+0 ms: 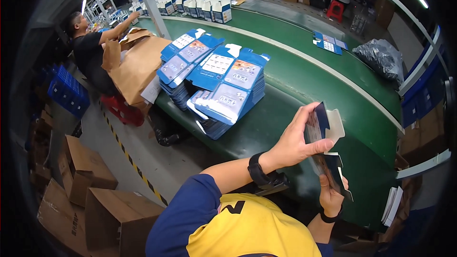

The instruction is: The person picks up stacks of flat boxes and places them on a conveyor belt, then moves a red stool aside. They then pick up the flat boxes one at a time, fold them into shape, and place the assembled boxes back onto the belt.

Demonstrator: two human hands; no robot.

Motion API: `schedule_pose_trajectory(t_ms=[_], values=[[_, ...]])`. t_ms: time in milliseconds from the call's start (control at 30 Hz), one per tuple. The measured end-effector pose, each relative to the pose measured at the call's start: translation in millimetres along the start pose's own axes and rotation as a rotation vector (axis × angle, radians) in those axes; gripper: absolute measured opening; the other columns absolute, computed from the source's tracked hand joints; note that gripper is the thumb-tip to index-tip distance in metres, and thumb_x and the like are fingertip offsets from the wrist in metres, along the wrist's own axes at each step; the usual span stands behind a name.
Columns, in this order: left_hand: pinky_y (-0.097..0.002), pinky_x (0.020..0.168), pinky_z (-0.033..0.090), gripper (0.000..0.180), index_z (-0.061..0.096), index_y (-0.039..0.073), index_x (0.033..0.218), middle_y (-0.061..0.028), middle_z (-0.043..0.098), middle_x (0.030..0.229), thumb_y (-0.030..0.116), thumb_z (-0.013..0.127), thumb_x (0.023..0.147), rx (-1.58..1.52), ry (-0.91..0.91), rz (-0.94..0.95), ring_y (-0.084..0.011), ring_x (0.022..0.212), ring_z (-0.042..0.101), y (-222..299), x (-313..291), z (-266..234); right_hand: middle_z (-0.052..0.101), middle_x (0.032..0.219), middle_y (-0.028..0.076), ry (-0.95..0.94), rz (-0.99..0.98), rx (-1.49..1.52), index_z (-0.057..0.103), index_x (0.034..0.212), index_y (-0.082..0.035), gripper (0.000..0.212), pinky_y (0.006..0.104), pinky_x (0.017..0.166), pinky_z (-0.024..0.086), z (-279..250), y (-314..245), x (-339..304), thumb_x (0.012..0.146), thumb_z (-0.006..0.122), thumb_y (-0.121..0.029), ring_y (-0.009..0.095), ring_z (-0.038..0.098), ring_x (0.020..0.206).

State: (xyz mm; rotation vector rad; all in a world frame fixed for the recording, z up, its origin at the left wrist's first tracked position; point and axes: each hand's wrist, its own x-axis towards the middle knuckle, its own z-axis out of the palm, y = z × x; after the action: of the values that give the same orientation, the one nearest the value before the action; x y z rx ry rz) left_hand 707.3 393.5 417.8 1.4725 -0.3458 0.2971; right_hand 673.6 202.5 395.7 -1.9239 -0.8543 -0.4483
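A partly folded blue-and-white carton [336, 173] is held up in front of me, over the green work surface. My left hand [300, 138] grips its upper part, with the thumb pressed across the edge. Lower down, my right hand [332, 196] holds the carton's other end, its fingers partly hidden behind the panel. White flaps stick out on the right side. To the left of my hands stands a tall stack of flat blue cartons [231, 93]. A second stack of flat cartons [183, 59] sits right beside it, farther left.
Several opened cartons [221, 10] line the green conveyor belt [285, 50]. One flat carton [328, 45] and a dark plastic bag [379, 57] lie at far right. A co-worker [88, 40] reaches beside a big brown paper sack [143, 64]. Cardboard boxes [116, 214] stand at lower left.
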Motion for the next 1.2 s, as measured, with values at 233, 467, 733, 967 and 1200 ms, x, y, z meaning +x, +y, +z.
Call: schedule_pose_trajectory(t_ms=[233,467,733,967,1200], values=[[-0.0307,0.091,0.039,0.078,0.022,-0.001,0.138,-0.0119,0.049,0.116,0.034,0.061,0.08,0.162,-0.129,-0.162,-0.0179,0.097,0.05,-34.4,-18.9,25.1,0.06,0.102,0.01,0.12,0.42,0.461,0.053,0.111,0.003,0.06,0.0291,0.077,0.046,9.6,42.8,-26.2,0.066,0.08,-0.028,0.018,0.057,0.087],[-0.0338,0.106,0.025,0.079,0.027,0.001,0.139,-0.0149,0.038,0.137,0.037,0.067,0.081,-0.342,-0.723,-0.272,-0.0211,0.127,0.036,-47.6,-32.2,7.0,0.034,0.129,0.012,0.39,0.403,0.438,-0.006,0.145,-0.009,0.147,0.0402,0.099,0.033,38.4,51.5,15.0,0.04,0.084,-0.058,0.024,0.041,0.112],[-0.0462,0.108,0.022,0.064,0.034,0.001,0.136,-0.026,0.032,0.14,0.006,0.062,0.078,0.441,-0.427,0.27,-0.0372,0.131,0.032,-45.1,-20.7,-31.8,0.034,0.135,0.007,0.274,0.459,0.64,-0.004,0.145,-0.006,0.132,0.0317,0.102,0.029,37.1,40.7,16.0,0.051,0.088,-0.018,0.019,0.038,0.12],[-0.0431,0.105,0.03,0.105,0.016,-0.002,0.14,-0.0244,0.036,0.129,0.011,0.079,0.057,0.533,-0.237,0.355,-0.0387,0.111,0.045,-50.8,-31.8,-38.7,0.028,0.143,0.015,-0.075,0.373,0.938,0.015,0.143,0.0,0.134,0.0374,0.107,0.023,26.7,29.2,9.5,0.04,0.092,-0.037,0.024,0.031,0.131],[-0.0544,0.101,0.031,0.101,0.02,0.001,0.139,-0.0222,0.039,0.125,0.006,0.076,0.056,0.387,-0.2,0.439,-0.0373,0.11,0.047,-53.5,-25.0,-29.2,0.038,0.137,0.019,0.047,0.276,0.835,0.022,0.14,0.003,0.101,0.0371,0.105,0.027,19.8,21.9,16.7,0.063,0.08,-0.026,0.025,0.036,0.127]])
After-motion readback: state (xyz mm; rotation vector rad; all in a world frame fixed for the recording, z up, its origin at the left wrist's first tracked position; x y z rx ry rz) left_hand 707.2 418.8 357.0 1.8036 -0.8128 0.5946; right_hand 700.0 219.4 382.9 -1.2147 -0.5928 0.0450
